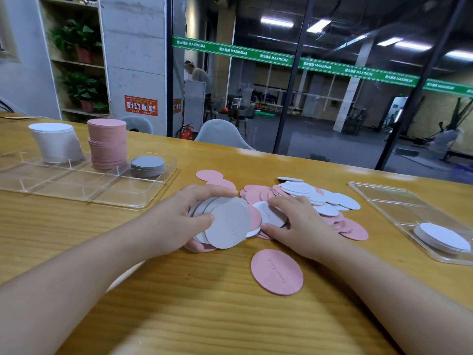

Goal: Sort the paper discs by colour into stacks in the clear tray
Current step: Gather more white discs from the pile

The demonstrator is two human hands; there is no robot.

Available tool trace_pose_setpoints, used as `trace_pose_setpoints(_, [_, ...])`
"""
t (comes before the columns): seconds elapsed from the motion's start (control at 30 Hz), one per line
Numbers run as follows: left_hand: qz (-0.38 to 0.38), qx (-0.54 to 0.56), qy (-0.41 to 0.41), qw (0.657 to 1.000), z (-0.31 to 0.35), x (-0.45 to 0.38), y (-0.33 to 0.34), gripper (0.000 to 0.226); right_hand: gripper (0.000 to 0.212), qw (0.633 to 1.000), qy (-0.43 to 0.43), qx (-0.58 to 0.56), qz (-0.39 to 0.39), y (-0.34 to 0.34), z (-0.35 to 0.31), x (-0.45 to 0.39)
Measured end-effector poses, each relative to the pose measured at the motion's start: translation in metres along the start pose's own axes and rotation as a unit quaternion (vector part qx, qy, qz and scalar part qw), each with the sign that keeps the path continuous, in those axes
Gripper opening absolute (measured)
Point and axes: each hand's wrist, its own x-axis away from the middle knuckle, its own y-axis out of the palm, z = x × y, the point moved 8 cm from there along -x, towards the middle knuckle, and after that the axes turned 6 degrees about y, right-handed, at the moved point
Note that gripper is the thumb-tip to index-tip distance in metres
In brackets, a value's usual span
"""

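A person's two bare forearms reach over a wooden table [230, 316] toward a loose pile of paper discs [302, 201] in pink, white and grey. The left hand [179, 213] grasps a fanned bunch of grey discs [225, 224] at the near left edge of the pile, thumb on top and fingers curled over the far edge. The right hand [294, 221] lies with fingers extended, pressing on a white disc [271, 213] just right of that bunch. One pink disc [277, 272] lies alone nearer the person. Far left of the pile sits the clear tray [84, 185], holding a tall white stack [57, 143], a tall pink stack [107, 143] and a short grey stack [148, 165] along its far row. Right of the pile, a second clear tray [399, 203] holds a few white discs [442, 238]. The step appears to be gathering greys. To do it well, square the fan into a neat bunch before lifting, check that no pink disc clings underneath, then set it squarely on the short grey stack.
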Motion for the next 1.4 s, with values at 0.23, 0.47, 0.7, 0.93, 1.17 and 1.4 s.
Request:
trace_pose_setpoints(0.23, [0.038,-0.018,0.001,0.999,0.001,-0.001,-0.007,0.059,0.08,0.991,0.101,-0.092,0.001,-0.003,0.013,-0.002])
trace_pose_setpoints(0.47, [0.069,-0.049,-0.004,0.996,0.0,0.0,-0.015,0.055,0.029,0.981,0.083,-0.164,0.058,-0.012,0.01,0.0])
trace_pose_setpoints(0.7, [0.062,-0.048,-0.01,0.997,0.002,0.0,-0.013,0.055,0.009,0.978,0.059,-0.197,0.039,-0.017,0.01,-0.003])
trace_pose_setpoints(0.93, [0.072,-0.031,-0.027,0.997,-0.001,0.0,-0.016,0.054,0.013,0.957,0.022,-0.291,0.004,-0.019,-0.001,0.0])
trace_pose_setpoints(1.17, [0.076,-0.037,-0.026,0.996,0.0,0.001,-0.017,0.053,0.017,0.951,0.001,-0.3,0.071,-0.029,-0.007,0.002])
trace_pose_setpoints(1.4, [0.074,-0.039,-0.023,0.996,0.001,0.002,-0.016,0.051,0.023,0.897,-0.011,-0.44,-0.047,-0.006,-0.027,0.005])
